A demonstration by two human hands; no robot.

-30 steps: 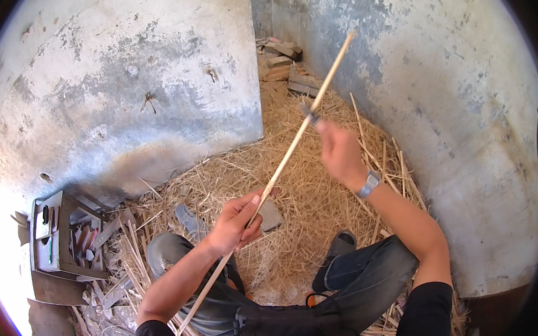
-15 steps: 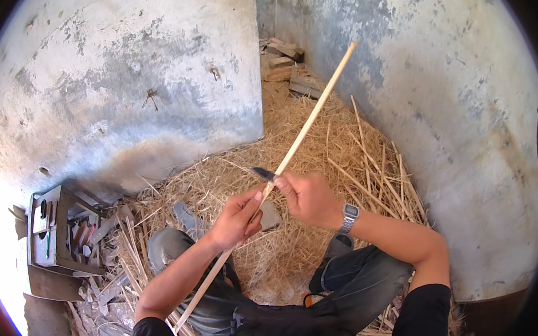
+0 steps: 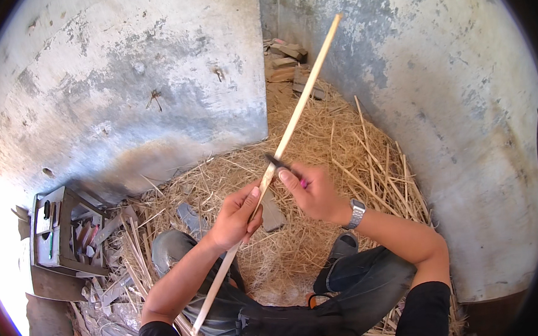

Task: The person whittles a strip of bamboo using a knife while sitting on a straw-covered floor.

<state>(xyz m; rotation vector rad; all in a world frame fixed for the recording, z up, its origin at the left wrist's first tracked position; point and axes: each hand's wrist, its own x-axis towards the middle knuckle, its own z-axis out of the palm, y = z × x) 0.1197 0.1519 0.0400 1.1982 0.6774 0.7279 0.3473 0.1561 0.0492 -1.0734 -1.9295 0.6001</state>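
A long pale strip of wood or bamboo (image 3: 304, 96) slants across the middle, its far tip up by the walls and its lower end over my left thigh. My left hand (image 3: 238, 216) is closed around it near the middle. Just beyond, my right hand (image 3: 310, 190) grips a knife (image 3: 276, 161). The dark blade lies across the strip, touching it or very close. Most of the handle is hidden in my fingers; a bit of pink shows beside them.
Pale shavings (image 3: 268, 260) cover the floor around my legs. Long thin sticks (image 3: 383, 173) lean by the right wall. A small wooden stand (image 3: 54, 227) with tools is at the left. Bricks (image 3: 287, 59) are piled in the far corner. A flat grey block (image 3: 272, 212) lies beneath my hands.
The strip has shifted up and away, its far tip now higher. The knife blade has turned and lies along the strip a little farther up. My right hand has moved slightly right.
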